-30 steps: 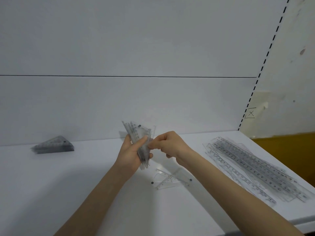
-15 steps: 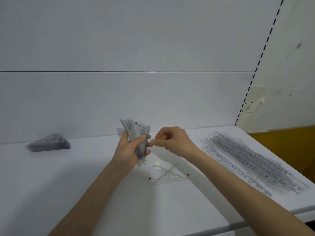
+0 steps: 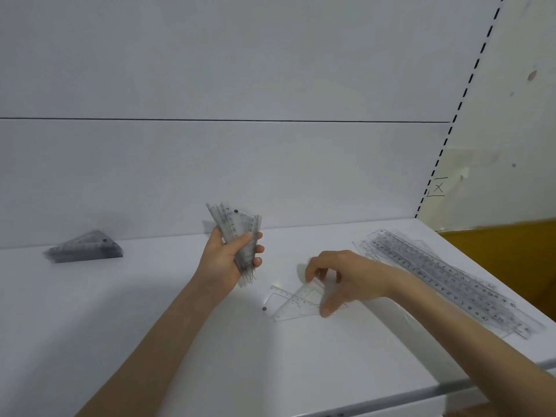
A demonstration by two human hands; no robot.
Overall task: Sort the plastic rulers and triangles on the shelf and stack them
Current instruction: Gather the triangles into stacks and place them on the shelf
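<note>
**2 loose triangles left between the piles**

Left hand (image 3: pixel 230 260) grips a fanned bundle of clear triangles (image 3: pixel 237 233) upright at centre frame, probably so each new piece can be slid in and squared.

Right hand (image 3: pixel 346 278) arches over the loose triangles (image 3: pixel 296 299) lying flat just below centre. Its fingertips are on the upper corner and its thumb (image 3: pixel 326 311) on the lower edge, pinching them, and a lift looks likely next.

A tidy triangle stack (image 3: pixel 85 251) sits at centre left, well apart from the rulers (image 3: pixel 451 281) heaped along the right side, which keeps the 2 kinds separate.

Everything rests on a white shelf (image 3: pixel 90 311) with a white back panel (image 3: pixel 240 161). At upper right a slotted upright (image 3: pixel 460 106) borders a stained wall (image 3: pixel 511 115) bearing a pencilled X (image 3: pixel 438 187).
</note>
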